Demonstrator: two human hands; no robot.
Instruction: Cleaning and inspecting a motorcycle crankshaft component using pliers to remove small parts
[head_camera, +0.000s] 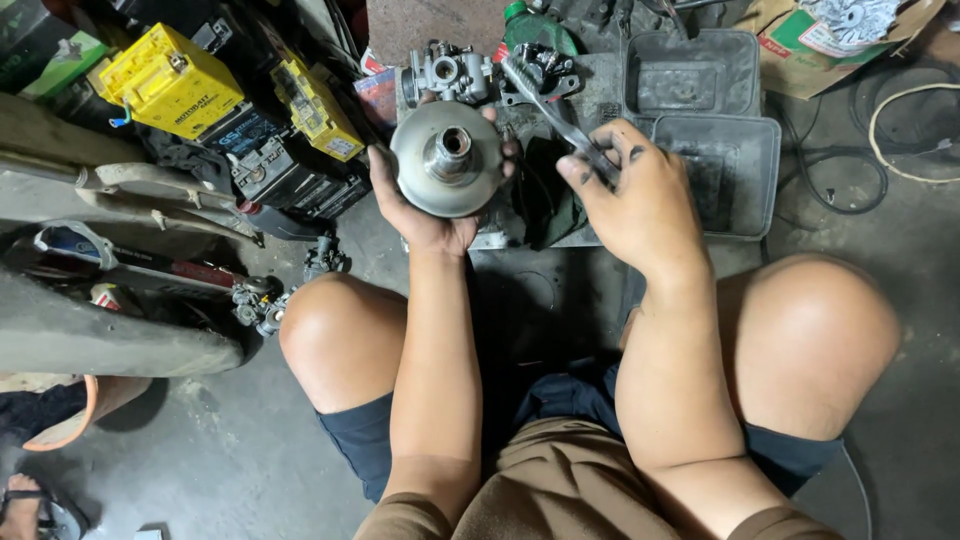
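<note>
- Bare knees frame the work area; the person sits low over the concrete floor (880, 330), forearms reaching forward between the legs.
- Left hand (415, 205) cups a round metal pulley (447, 158) from beneath, fingers curled over its rim, so the hub faces up toward the eye.
- Right hand (640, 205) pinches a grey brush (550, 105) by its handle, bristle end angled away past the pulley, apart from its face.
- Beyond the hands, a carburettor (452, 70) stands at the far edge of a dirty tray (600, 95).
- Two empty grey plastic tubs (715, 115) sit just right of the brush.
- Yellow batteries (170, 80) are stacked at far left, well apart.
</note>
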